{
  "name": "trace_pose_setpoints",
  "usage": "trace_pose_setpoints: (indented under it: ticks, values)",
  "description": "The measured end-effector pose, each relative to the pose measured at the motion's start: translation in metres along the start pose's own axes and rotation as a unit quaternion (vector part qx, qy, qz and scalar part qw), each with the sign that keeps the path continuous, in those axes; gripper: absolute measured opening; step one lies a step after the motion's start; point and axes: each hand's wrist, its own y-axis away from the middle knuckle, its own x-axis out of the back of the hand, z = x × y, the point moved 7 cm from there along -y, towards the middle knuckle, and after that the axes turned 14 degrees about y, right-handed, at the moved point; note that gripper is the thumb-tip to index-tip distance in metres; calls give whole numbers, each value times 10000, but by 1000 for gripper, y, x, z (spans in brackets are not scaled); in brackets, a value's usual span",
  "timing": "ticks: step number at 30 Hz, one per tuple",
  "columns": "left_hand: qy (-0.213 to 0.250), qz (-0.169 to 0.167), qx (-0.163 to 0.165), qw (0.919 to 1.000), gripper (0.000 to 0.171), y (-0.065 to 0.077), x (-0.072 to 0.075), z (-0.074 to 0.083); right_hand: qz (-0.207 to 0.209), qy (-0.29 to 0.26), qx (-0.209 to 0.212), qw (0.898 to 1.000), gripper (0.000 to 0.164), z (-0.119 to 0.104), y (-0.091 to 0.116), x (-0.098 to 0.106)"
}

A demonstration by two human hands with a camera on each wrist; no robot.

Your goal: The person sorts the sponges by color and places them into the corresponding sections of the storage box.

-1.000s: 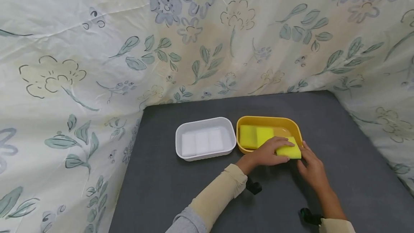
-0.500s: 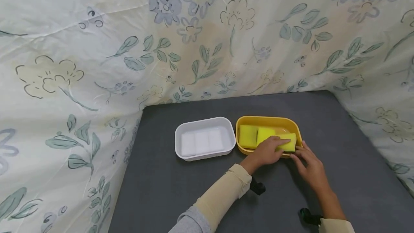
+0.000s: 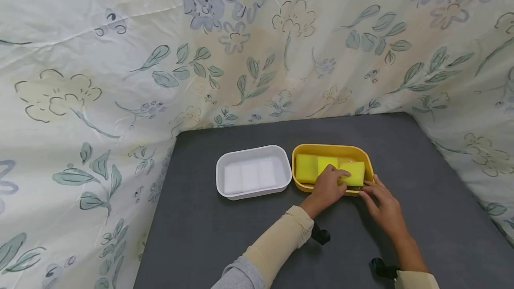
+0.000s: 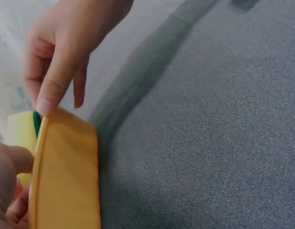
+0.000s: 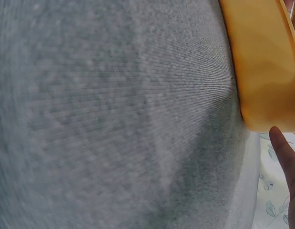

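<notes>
A yellow tray (image 3: 305, 148) holds three yellow sponges in a row. My left hand (image 3: 327, 187) reaches over its near rim and pinches the rightmost sponge (image 3: 355, 174), index finger across the top. That sponge lies at the tray's right end; a dark green layer on it shows in the left wrist view, where my left hand (image 4: 9, 179) is partly cut off. The other two sponges, the left one (image 3: 306, 168) and the middle one (image 3: 327, 163), lie beside it. My right hand (image 3: 383, 206) grips the tray's near right corner, thumb (image 4: 48, 98) on the rim.
Left of the yellow tray, almost touching it, stands a white tray (image 3: 220, 177) with three white blocks (image 3: 250, 176) side by side. Both trays sit on a dark grey table (image 3: 192, 235). Floral cloth (image 3: 257, 48) hangs behind and along the sides.
My left hand has lowered the rightmost sponge from over the near rim into the tray, moving it away from me and slightly left. My right hand has stayed at the corner.
</notes>
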Motion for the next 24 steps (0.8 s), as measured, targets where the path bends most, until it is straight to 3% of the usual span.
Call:
trace_pose_setpoints:
  ticks: [7, 16, 24]
  values:
    - [-450, -594, -89, 9972, 33, 4, -5, 8, 103, 67, 102, 9999, 58, 2, 0, 3]
    - [-626, -983, -178, 9930, 40, 3, -12, 3, 142, 247, 382, 9989, 41, -2, -2, 4]
    - [-1123, -1363, -9, 9843, 45, 1, -15, 1, -240, 416, 408, 9980, 39, -4, -5, 0]
